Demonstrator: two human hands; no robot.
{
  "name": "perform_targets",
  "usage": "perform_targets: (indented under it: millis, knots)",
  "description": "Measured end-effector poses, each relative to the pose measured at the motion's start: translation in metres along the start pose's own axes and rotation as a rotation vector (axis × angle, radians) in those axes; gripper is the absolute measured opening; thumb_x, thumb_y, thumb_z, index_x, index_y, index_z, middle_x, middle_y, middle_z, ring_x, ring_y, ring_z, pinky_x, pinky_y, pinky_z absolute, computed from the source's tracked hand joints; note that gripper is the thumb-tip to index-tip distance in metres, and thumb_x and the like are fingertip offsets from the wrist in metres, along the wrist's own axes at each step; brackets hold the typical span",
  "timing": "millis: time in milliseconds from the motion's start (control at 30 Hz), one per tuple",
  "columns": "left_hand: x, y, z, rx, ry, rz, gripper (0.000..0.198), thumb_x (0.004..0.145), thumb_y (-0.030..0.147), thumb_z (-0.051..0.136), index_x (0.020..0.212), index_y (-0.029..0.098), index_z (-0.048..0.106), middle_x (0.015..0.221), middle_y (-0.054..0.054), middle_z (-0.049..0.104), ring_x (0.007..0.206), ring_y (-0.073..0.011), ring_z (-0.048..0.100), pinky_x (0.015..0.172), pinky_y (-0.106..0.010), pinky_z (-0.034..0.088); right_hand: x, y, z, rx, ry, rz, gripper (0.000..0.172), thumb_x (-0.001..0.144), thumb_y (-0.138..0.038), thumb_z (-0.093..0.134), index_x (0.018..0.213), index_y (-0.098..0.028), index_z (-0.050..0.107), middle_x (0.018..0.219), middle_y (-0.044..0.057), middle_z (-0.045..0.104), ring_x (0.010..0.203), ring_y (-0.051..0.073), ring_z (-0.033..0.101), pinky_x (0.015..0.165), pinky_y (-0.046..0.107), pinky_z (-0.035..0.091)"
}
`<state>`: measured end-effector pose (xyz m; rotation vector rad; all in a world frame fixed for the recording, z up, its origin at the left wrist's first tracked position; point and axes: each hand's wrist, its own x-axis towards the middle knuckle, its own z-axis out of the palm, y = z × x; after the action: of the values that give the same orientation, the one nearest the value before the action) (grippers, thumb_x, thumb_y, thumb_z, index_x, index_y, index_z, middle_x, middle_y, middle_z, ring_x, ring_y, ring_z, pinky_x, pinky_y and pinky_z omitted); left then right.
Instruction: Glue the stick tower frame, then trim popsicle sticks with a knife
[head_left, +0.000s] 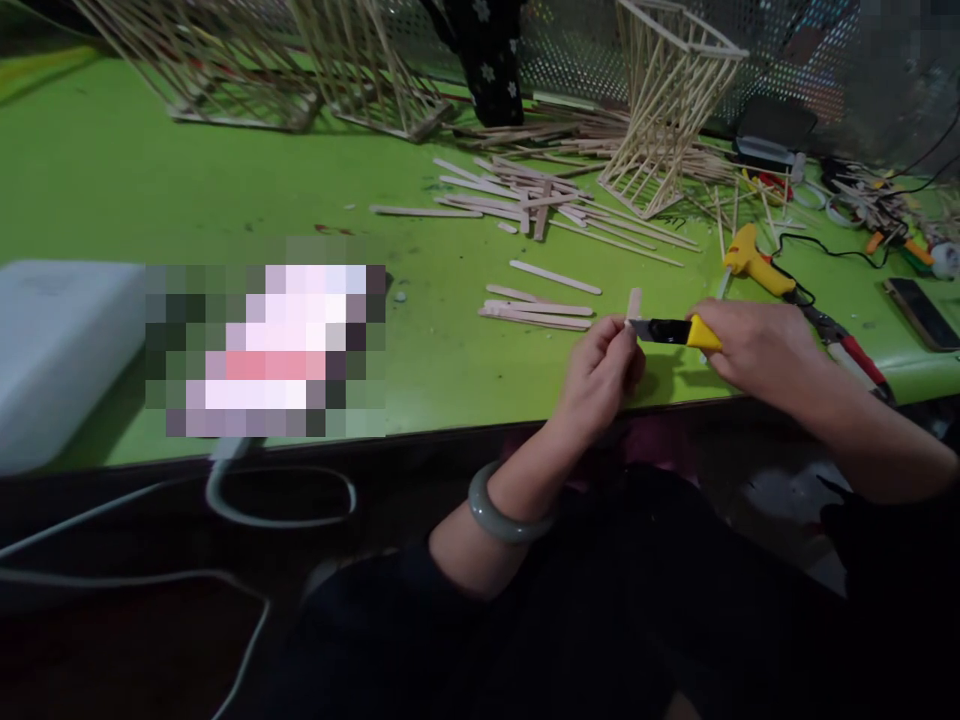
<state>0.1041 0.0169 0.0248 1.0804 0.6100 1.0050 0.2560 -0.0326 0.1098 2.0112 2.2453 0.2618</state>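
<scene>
My left hand [602,372] pinches a pale flat craft stick [635,302], whose end sticks up above the fingers. In my right hand [750,345] is a yellow utility knife [703,333]. Its dark blade points left and meets the stick at the left fingertips; whether it has cut in cannot be made out. Just left of my hands lie several loose craft sticks [536,310] on the green table [435,370]. A larger heap of craft sticks [517,195] lies farther back.
A twisted stick tower [660,120] stands at the back, with more stick frames [247,110] at back left. To the right are a yellow glue gun [750,262], red-handled pliers [859,362] and a phone [921,312]. A white box [60,350] sits far left beside a blurred-out bright object.
</scene>
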Motion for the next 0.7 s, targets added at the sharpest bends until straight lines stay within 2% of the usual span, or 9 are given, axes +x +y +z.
perform_targets:
  millis: [167,300,400,467,567,700]
  knots:
    - [-0.001,0.001,0.001,0.145,-0.006,0.083,0.025,0.088,0.036,0.051,0.069,0.02,0.045,0.05,0.008,0.034,0.04,-0.0052,0.026,0.038,-0.021,0.023,0.01,0.002,0.008,-0.028,0.02,0.014,0.02,0.08,-0.015,0.044,0.091,-0.02,0.06,0.079,0.008,0.067,0.07,0.021,0.059,0.055,0.029,0.024]
    - [-0.003,-0.001,0.001,0.236,0.005,0.097,0.018,0.09,0.032,0.05,0.077,0.02,0.053,0.052,0.007,0.032,0.042,-0.0063,0.027,0.04,-0.023,0.022,0.014,0.007,0.008,-0.025,0.019,0.035,0.022,0.082,-0.014,0.041,0.091,-0.02,0.06,0.08,0.009,0.067,0.068,0.022,0.059,0.054,0.031,0.024]
    - [-0.004,-0.002,0.0,0.254,0.005,0.101,0.016,0.09,0.032,0.048,0.084,0.02,0.056,0.054,0.006,0.032,0.044,-0.0069,0.027,0.042,-0.023,0.023,0.015,0.008,0.006,-0.052,-0.021,0.05,0.022,0.08,-0.014,0.043,0.092,-0.02,0.061,0.079,0.009,0.068,0.067,0.021,0.059,0.053,0.031,0.023]
    - [-0.004,-0.002,0.0,0.261,0.003,0.113,0.017,0.09,0.032,0.049,0.082,0.019,0.056,0.055,0.006,0.033,0.044,-0.0068,0.027,0.042,-0.023,0.024,0.015,0.008,0.007,-0.062,-0.036,0.044,0.022,0.078,-0.014,0.046,0.092,-0.02,0.062,0.078,0.008,0.068,0.066,0.02,0.058,0.052,0.03,0.023]
    - [-0.004,-0.002,-0.001,0.273,0.001,0.108,0.018,0.09,0.032,0.049,0.079,0.02,0.056,0.054,0.006,0.034,0.044,-0.0069,0.028,0.041,-0.022,0.024,0.016,0.008,0.011,-0.054,-0.015,0.037,0.022,0.077,-0.014,0.046,0.091,-0.02,0.062,0.078,0.007,0.068,0.066,0.019,0.057,0.053,0.03,0.024]
    - [-0.002,0.0,-0.001,0.232,-0.02,0.045,0.016,0.09,0.031,0.049,0.085,0.02,0.058,0.05,0.007,0.033,0.041,-0.007,0.028,0.038,-0.022,0.021,0.021,0.012,0.016,-0.06,0.024,0.051,0.024,0.08,-0.015,0.042,0.092,-0.019,0.062,0.082,0.007,0.068,0.068,0.019,0.058,0.054,0.029,0.027]
